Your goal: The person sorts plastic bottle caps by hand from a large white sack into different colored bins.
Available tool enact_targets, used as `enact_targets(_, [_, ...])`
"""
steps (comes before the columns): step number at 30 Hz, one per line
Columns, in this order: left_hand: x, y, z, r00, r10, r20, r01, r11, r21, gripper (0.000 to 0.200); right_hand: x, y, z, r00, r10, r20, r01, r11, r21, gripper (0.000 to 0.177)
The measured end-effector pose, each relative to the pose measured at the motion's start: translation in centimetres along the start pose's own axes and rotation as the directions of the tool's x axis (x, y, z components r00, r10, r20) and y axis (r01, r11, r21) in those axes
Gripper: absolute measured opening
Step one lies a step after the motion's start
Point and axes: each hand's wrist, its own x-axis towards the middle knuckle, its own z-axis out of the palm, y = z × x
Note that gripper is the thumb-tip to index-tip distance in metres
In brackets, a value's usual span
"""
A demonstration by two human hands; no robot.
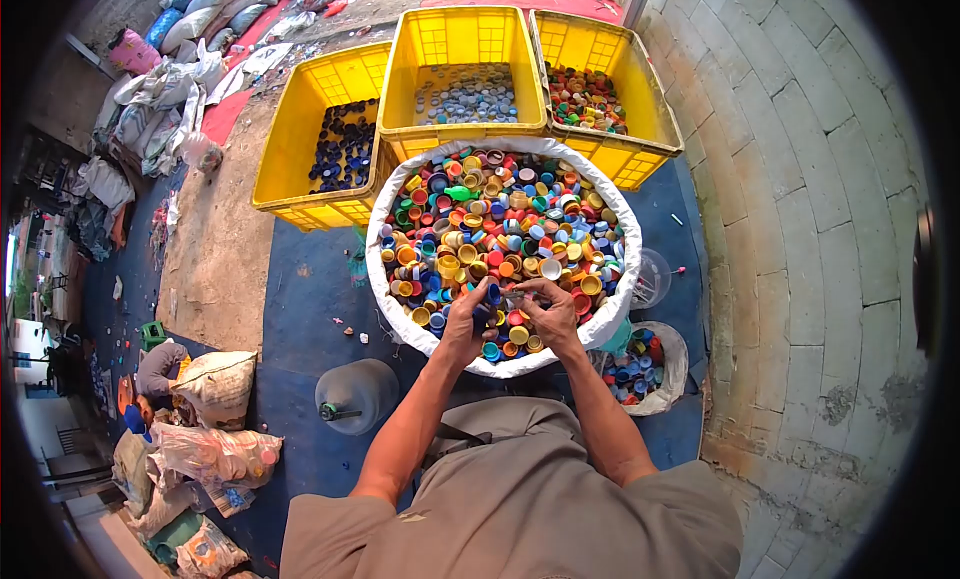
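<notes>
Blue floor mat (pixel 310 309) outdoors | white woven sack (pixel 385 289) of mixed-colour plastic bottle caps (pixel 500 219) stood before three yellow plastic crates (pixel 465 39) | left hand (pixel 468 319) and right hand (pixel 552 314) were together at its near edge, fingers pinched closed, contents unclear | judged step: picking caps; next move needed a colour match.

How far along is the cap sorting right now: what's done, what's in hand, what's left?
Done: the left crate holds a thin layer of dark blue caps, the middle crate whitish ones, the right crate mixed colours. In hand: left hand and right hand pick at the near edge of the white sack; grip unclear. Left: most; the sack is heaped with mixed caps.
</notes>
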Motion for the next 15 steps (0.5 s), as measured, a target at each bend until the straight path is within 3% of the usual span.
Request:
enact_targets(1, [0.2,-0.2,-0.5,1.000,-0.014,0.012,0.015,0.999,-0.045,0.034,0.0,0.1,-0.2,0.999,0.037,-0.013,-0.037,0.999,0.026,0.022])
enact_targets(2, [0.5,-0.4,-1.0,0.999,-0.026,0.024,0.028,0.996,-0.090,0.035,0.3,2.3,-0.5,0.997,-0.061,-0.040,0.060,0.998,-0.029,0.036])
enact_targets(5, [0.0,-0.2,-0.9,0.999,-0.037,-0.003,0.036,0.990,-0.137,0.040,-0.2,-2.2,0.7,0.965,-0.132,-0.228,0.094,0.981,-0.170,0.051])
enact_targets(6, [-0.2,-0.1,-0.6,0.999,-0.036,-0.024,0.032,0.988,-0.148,0.042,-0.1,-2.0,0.5,0.979,-0.105,-0.174,0.071,0.979,-0.192,0.061])
enact_targets(9, [-0.8,0.1,-0.7,1.000,-0.022,-0.011,0.020,0.988,-0.150,0.041,0.5,-1.5,0.3,0.996,-0.029,0.087,0.034,0.998,-0.059,0.058])
enact_targets(15, [-1.4,-0.1,-1.3,0.998,-0.009,-0.064,0.004,0.997,-0.076,0.029,1.2,-1.6,2.9,0.965,0.077,0.249,-0.089,0.995,0.037,0.055])
